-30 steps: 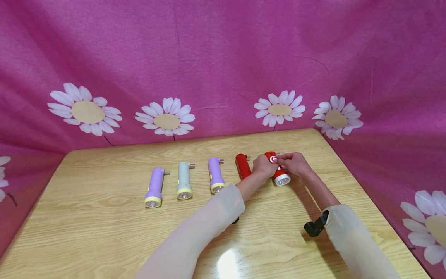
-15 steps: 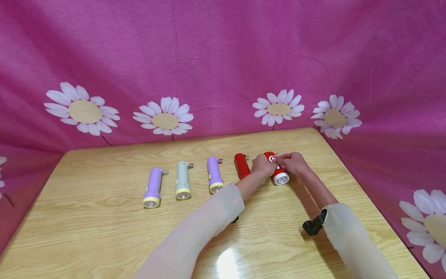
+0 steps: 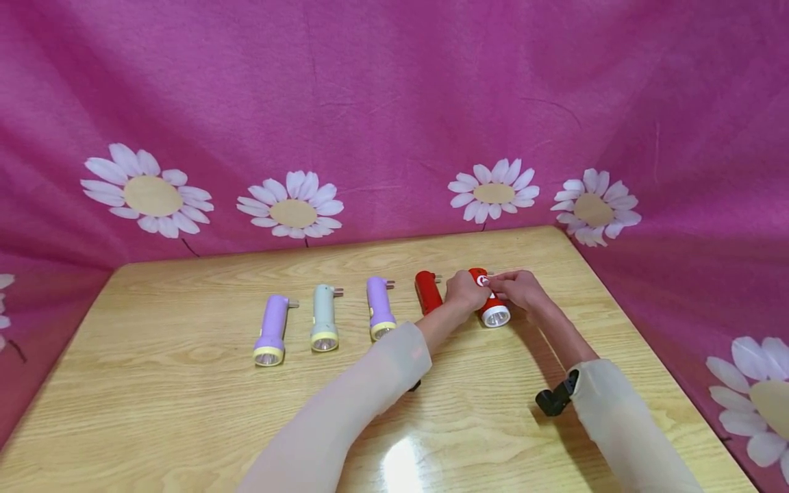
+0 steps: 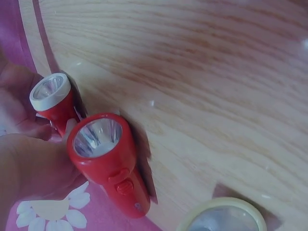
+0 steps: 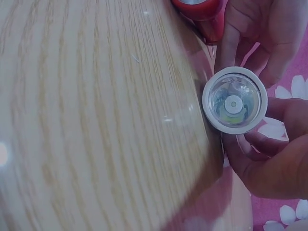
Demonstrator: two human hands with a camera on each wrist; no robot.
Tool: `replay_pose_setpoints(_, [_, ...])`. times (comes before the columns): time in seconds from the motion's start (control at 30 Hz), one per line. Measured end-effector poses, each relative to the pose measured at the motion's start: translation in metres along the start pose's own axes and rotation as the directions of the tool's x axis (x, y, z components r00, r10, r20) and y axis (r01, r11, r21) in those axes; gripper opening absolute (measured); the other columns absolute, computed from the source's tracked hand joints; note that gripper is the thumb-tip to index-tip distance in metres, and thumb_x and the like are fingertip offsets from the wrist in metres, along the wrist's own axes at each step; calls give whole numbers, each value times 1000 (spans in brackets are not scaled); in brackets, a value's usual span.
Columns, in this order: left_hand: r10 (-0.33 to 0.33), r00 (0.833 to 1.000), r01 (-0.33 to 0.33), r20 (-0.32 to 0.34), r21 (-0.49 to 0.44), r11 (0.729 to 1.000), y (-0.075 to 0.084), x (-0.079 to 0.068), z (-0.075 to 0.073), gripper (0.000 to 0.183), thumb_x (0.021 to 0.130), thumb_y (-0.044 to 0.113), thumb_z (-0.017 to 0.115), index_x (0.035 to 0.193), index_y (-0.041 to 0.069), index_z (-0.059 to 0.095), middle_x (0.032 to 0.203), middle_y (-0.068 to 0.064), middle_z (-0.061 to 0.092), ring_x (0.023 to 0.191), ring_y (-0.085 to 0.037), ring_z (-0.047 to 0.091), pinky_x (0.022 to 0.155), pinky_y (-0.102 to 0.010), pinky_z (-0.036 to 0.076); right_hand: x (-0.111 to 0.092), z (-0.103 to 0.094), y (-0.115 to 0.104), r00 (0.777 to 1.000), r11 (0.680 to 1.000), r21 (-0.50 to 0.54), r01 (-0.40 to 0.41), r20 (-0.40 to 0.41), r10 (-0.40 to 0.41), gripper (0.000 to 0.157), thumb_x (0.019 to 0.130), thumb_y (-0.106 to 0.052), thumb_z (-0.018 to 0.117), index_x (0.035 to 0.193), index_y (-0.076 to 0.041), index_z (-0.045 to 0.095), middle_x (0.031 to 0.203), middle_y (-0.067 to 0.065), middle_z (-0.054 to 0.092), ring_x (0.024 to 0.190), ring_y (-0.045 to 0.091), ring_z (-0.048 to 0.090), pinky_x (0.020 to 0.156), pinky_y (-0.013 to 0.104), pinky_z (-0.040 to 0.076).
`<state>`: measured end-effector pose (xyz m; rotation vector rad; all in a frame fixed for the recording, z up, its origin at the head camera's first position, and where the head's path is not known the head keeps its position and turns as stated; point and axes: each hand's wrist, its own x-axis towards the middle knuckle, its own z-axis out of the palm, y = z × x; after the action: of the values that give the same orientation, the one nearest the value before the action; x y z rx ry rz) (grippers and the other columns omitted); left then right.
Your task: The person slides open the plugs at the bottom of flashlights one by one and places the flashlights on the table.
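Note:
A red flashlight with a white rim [image 3: 495, 316] lies at the far right of a row on the table, its lens facing me. My left hand [image 3: 466, 292] holds it from the left side. My right hand [image 3: 521, 289] grips it from the right, with fingertips near the white round mark [image 3: 483, 281] on its body. In the right wrist view both hands close in around the white-rimmed lens [image 5: 235, 101]. Left of the left hand lies an all-red flashlight [image 4: 103, 159]; its head is hidden behind that hand and forearm in the head view.
Further left lie a purple flashlight [image 3: 379, 302], a pale green flashlight [image 3: 323, 315] and another purple flashlight [image 3: 272, 329], all with yellow rims and plug prongs. The wooden table [image 3: 185, 411] ends at a pink cloth [image 3: 394, 123] with printed daisies behind and to the right.
Both hands stay on the white-rimmed flashlight. Its lens end has shifted very slightly left; the other flashlights rest where they were.

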<state>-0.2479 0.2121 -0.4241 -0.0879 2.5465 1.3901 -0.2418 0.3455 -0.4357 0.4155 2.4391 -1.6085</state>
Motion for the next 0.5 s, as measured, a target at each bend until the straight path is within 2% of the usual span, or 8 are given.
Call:
replay_pose_setpoints(0.13, [44,999,-44,-8,29,999,2,-2,-8,22,85,17,77,93,0,66,81,-9,64,73,-19,58,63,-26,51,-1,0,-1,1000,999,44,10,14,-11,43,99,-11,57,130,19,51,86,0,66,74,4,63,69,19,56])
replay_pose_setpoints(0.17, [36,999,-37,7,28,999,7,-7,-16,21,87,17,76,94,0,66,81,-9,64,73,-19,57,63,-27,51,-2,-1,-1,1000,999,50,10,17,-10,44,99,-11,57,130,19,51,85,0,66,74,3,62,69,19,56])
replay_pose_setpoints(0.27, [73,997,-73,-5,39,997,8,-8,-25,22,88,19,75,95,-1,67,83,-10,65,71,-18,53,61,-26,47,-2,0,-1,1000,998,55,-3,14,2,45,99,-13,60,131,18,51,85,-1,65,74,3,62,70,18,56])
replay_pose_setpoints(0.4, [111,994,-110,-9,38,993,8,-8,-38,34,89,17,73,116,-4,66,108,-14,70,93,-22,63,78,-27,53,-2,1,-2,1000,999,45,-17,18,16,49,98,-16,62,132,17,51,91,3,65,75,3,62,71,18,56])
replay_pose_setpoints(0.5, [125,992,-125,6,5,992,6,-6,-50,44,91,18,72,128,-3,61,122,-14,66,113,-25,60,92,-31,51,-3,2,-2,999,999,47,-24,26,23,52,98,-18,63,134,17,49,96,6,64,74,2,62,70,19,56])
